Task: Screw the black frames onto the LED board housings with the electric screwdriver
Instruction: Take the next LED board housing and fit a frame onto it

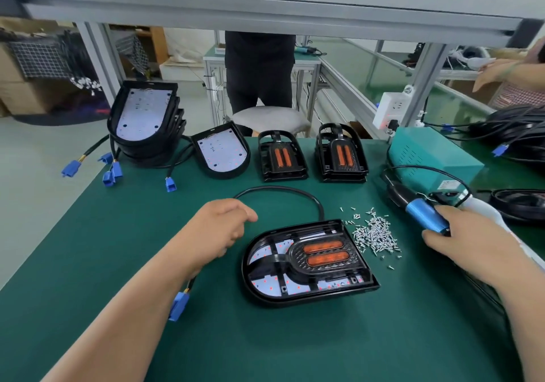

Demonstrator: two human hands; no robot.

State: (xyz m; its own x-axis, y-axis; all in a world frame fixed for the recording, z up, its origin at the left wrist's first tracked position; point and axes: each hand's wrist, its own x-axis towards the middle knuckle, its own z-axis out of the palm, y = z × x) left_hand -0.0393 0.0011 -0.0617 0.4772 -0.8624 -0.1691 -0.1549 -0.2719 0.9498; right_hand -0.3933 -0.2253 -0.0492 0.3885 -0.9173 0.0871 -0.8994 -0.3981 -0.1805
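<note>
Green table point(118, 249): black frame point(280, 259) sits on LED board housing point(250, 287) between both grips. Right grip point(460, 234) wraps the electric screwdriver point(424, 213); left grip point(218, 228) loose, empty. Fastening seems unstarted; next needs a screw from the screw pile point(376, 235).

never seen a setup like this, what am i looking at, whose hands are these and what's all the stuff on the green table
No machine here: one camera worn on a person's head looks down at their own two bare hands over a green table. The right hand grips a blue electric screwdriver; the left hand is loosely curled and holds nothing. Between them lies an LED board housing with a black frame set in it, and a pile of small screws beside it. At the back stand a stack of housings, one single housing and two stacks of frames; a green box sits at the right.
</note>
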